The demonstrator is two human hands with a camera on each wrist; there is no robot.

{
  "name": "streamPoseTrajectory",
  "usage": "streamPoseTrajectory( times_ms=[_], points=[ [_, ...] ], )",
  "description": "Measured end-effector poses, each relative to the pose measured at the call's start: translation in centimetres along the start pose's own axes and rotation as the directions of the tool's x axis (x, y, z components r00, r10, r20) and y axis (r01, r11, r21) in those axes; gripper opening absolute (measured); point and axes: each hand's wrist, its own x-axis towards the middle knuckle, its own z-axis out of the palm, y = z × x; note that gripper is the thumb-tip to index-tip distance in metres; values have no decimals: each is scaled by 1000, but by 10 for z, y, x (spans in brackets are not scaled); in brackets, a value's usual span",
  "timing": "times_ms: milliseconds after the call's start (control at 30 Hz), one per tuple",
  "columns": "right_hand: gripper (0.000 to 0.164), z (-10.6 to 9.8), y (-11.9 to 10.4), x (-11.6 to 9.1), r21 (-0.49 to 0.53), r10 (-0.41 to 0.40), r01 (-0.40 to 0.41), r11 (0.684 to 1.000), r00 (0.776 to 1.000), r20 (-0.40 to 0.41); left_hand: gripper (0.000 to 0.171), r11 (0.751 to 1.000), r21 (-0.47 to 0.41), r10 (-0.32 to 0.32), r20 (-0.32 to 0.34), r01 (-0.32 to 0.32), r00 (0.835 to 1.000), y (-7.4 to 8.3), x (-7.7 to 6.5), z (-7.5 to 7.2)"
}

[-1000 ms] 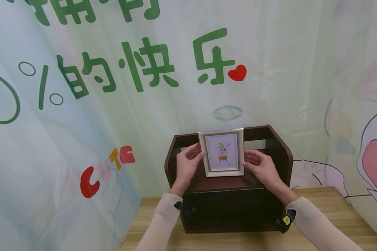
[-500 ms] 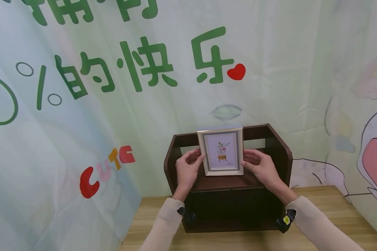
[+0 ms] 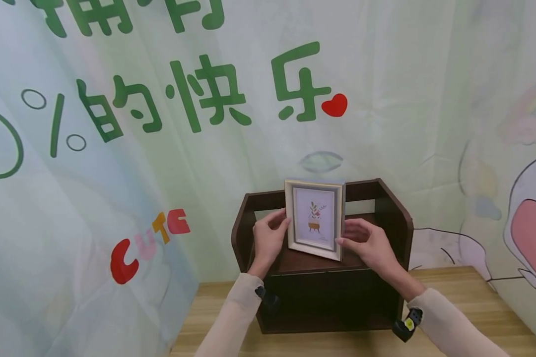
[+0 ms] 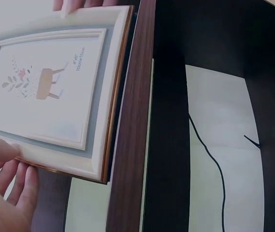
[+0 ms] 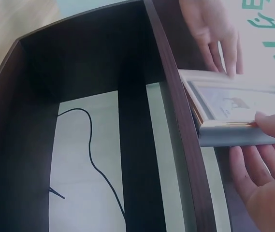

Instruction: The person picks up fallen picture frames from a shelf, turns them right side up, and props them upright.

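A picture frame (image 3: 291, 238) with a pale gold border and a plant drawing stands near upright over the upper board of a dark brown two-tier shelf (image 3: 321, 271). My left hand (image 3: 269, 241) holds its left edge, thumb in front and fingers behind. At the opposite edge, my right hand (image 3: 375, 246) pinches the frame between thumb and fingers, as the right wrist view shows with the frame's side (image 5: 238, 135). The right side of the frame is turned towards me. Whether its bottom fully rests on the board, I cannot tell.
The shelf stands on a wooden table (image 3: 455, 292) against a printed fabric backdrop (image 3: 411, 124). Raised side panels (image 3: 395, 213) flank the upper board. Through the lower compartment's open back, a thin black cable (image 4: 214, 162) shows.
The frame has turned so that its right edge swings forward, towards me, and now sits lower in the head view. My right hand has come slightly down with it; both hands keep their hold.
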Motion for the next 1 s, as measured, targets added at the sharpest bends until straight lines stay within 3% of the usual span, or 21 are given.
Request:
streamPoseTrajectory(
  times_ms=[400, 1000],
  points=[
    [40, 17, -3, -15, -34, -137, 137, 990, 991, 9, 19, 1000, -4, 12, 26, -12, 1000, -3, 8, 13],
    [39, 33, -13, -23, -37, -134, 133, 990, 991, -25, 22, 994, -109, 0, 124, 14, 992, -8, 22, 27]
  ],
)
